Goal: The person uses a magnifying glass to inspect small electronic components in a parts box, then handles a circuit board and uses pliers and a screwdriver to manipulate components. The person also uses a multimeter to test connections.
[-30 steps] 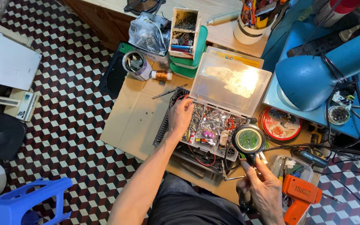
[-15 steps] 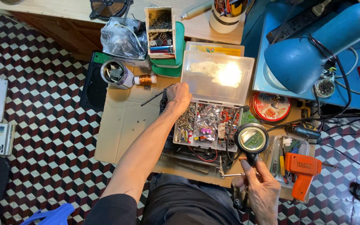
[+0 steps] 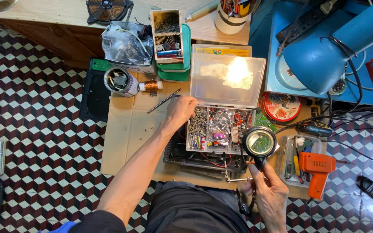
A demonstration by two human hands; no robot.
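From the head camera, the left hand (image 3: 180, 110) rests with fingers curled at the left edge of the clear parts box (image 3: 219, 129), which lies open on the cardboard-covered surface (image 3: 126, 133) with its lid tipped back, while the right hand (image 3: 267, 194) is closed around the black handle of a magnifying glass (image 3: 260, 142) held over the box's right end. Whether the left fingertips pinch anything is hidden, and the small parts in the compartments are too tiny to tell apart. A blue lamp (image 3: 329, 56) hangs over the surface's right side, an orange soldering gun (image 3: 317, 166) lies near the right hand, and the floor (image 3: 44, 108) is checkered tile.
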